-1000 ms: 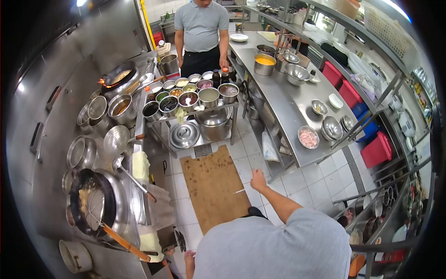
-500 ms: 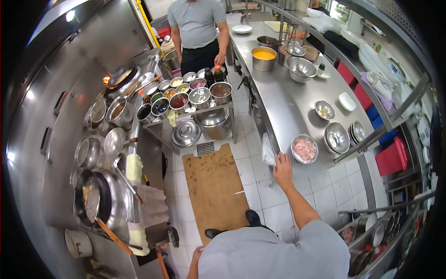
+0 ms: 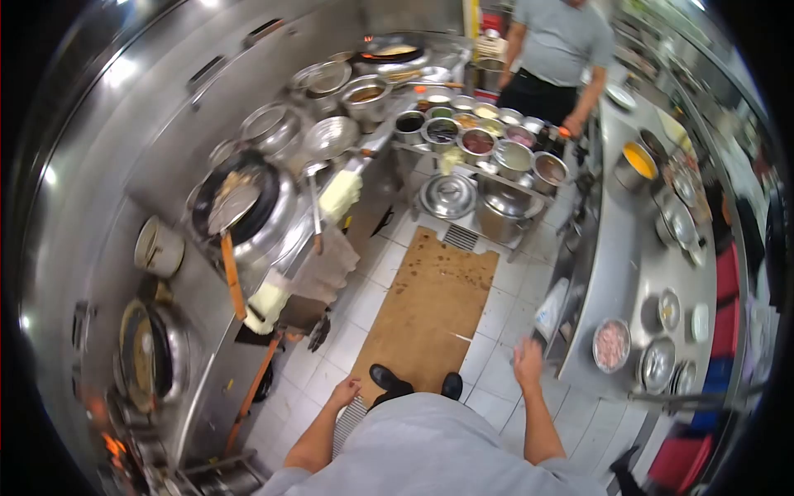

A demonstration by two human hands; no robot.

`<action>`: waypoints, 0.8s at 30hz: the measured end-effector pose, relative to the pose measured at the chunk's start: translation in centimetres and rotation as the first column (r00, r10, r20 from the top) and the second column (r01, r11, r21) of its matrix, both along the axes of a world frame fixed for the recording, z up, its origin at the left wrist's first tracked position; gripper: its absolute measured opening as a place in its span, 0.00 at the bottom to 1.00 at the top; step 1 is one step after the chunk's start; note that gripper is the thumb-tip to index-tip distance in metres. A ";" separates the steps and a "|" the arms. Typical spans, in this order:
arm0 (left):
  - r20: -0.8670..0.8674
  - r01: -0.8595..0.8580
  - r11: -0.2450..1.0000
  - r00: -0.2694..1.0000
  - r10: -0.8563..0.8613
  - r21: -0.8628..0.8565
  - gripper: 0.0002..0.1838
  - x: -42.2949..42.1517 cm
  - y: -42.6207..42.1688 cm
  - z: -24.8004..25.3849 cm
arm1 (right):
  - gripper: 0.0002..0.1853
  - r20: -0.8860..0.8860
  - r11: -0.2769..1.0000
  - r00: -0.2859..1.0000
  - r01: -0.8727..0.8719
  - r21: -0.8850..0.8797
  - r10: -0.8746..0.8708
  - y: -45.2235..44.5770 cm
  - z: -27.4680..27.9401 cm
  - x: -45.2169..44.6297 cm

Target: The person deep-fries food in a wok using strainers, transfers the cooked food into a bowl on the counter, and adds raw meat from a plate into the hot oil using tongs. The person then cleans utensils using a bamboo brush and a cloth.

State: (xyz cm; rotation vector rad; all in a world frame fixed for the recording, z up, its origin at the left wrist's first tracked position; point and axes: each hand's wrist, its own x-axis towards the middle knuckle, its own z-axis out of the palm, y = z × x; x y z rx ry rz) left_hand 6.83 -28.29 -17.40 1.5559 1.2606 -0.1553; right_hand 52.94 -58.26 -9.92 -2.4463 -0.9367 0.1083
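Flanking the cardboard mat: left hand loosely spread, empty; right hand blurred, grip indeterminable. Farther right, pink meat appears uncooked.

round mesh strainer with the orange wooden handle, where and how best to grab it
Likely the free end of its straight orange wooden handle, left hand coming from the front of the steel counter: the handle juts that way past the round black wok.

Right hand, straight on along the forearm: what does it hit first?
The right hand would probably meet the front metal pots, after passing above floor tiles. The plastic bag sits just right of that line; depth is unclear, so it might get brushed first.
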 end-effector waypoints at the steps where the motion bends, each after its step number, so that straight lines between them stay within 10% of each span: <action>1: 0.009 -0.054 0.999 0.998 0.054 -0.001 0.19 -1.5 0.1 -0.8 | 0.24 -0.141 0.991 0.986 -0.105 -0.083 0.093 -0.3 -5.0 -0.5; 3: -0.004 -0.145 0.989 0.989 0.145 -0.038 0.19 -4.9 0.2 -2.7 | 0.23 -0.540 0.857 0.822 -0.400 -0.323 0.181 -0.9 -12.3 -2.3; 6: -0.027 -0.295 0.952 0.956 0.294 -0.081 0.19 -9.1 -0.4 -2.7 | 0.25 -0.935 0.847 0.279 -0.423 -0.322 -0.217 -2.4 -16.1 -6.0; 10: -0.035 -0.432 0.885 0.901 0.432 -0.173 0.17 -15.1 -1.5 -5.2 | 0.21 -0.864 0.681 0.429 -0.551 -0.482 -0.265 -0.3 -13.0 -6.8; 15: -0.081 -0.529 0.797 0.844 0.530 -0.292 0.10 -19.6 -3.0 -6.2 | 0.19 -0.887 0.861 0.261 -0.252 -0.442 -0.380 6.8 -10.9 -4.6; 17: -0.090 -0.529 0.801 0.845 0.527 -0.280 0.10 -20.8 -2.1 -5.5 | 0.14 -0.868 0.935 0.412 -0.089 -0.342 -0.278 11.7 -13.0 -3.8; 24: 0.037 -0.758 0.590 0.606 0.795 -0.278 0.15 -23.6 6.5 -4.2 | 0.15 -0.798 0.937 0.568 -0.350 -0.011 0.203 36.7 -6.4 -4.4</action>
